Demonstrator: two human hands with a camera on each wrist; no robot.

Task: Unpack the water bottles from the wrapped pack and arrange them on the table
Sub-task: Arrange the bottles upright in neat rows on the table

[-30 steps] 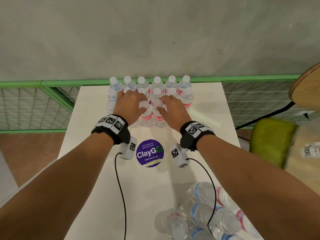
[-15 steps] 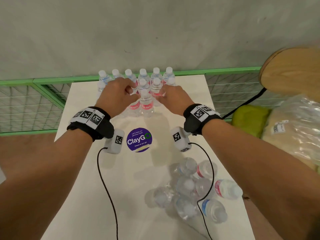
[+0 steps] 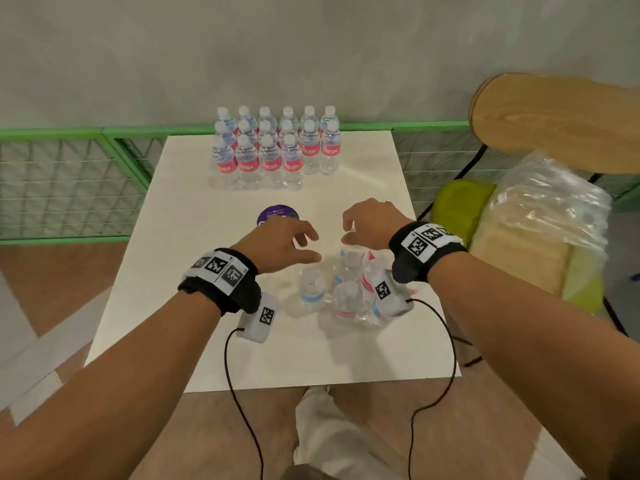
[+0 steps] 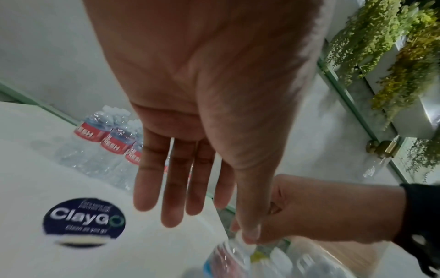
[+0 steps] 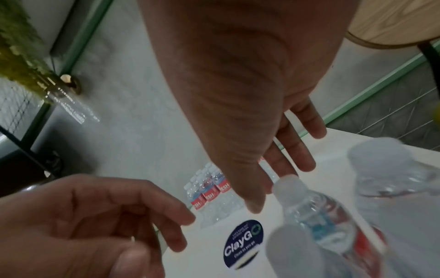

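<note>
Straight fingers above white table

Both forearms are bare, with no sleeves. Each wrist carries a black fabric band topped by a white strip of square black-and-white code markers. A small white camera box with its own code sticker hangs under each band, and a thin black cable trails from each toward the bottom of the frame. Light trousers show at lower centre.

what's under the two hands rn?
Loose water bottles in a cluster on the white table, below the left hand and right hand. Wrists hide some, so count unclear.
</note>
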